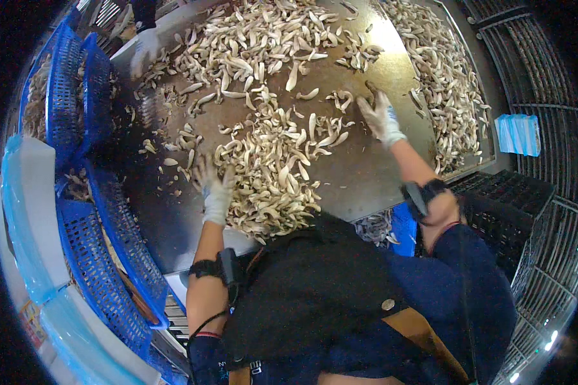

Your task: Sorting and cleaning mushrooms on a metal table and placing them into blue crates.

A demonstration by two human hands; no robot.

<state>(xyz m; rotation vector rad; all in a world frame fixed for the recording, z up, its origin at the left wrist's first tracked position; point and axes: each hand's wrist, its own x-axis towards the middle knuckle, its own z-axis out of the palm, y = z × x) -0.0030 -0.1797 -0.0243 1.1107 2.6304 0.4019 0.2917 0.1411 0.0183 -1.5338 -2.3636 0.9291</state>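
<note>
A heap of pale, elongated mushrooms lies on the metal table in front of me. My left hand, in a white glove, touches the heap's left edge with its fingers spread. No mushroom shows in its grip. Farther right, my right hand is also gloved and reaches over bare metal, fingers apart and holding nothing I can see. A few loose mushrooms lie just left of it.
A larger mushroom pile covers the far side, where a co-worker's gloved hand works. More mushrooms fill a strip at right. Blue baskets line the left; black crates stand at right. Below the near edge sits a blue container.
</note>
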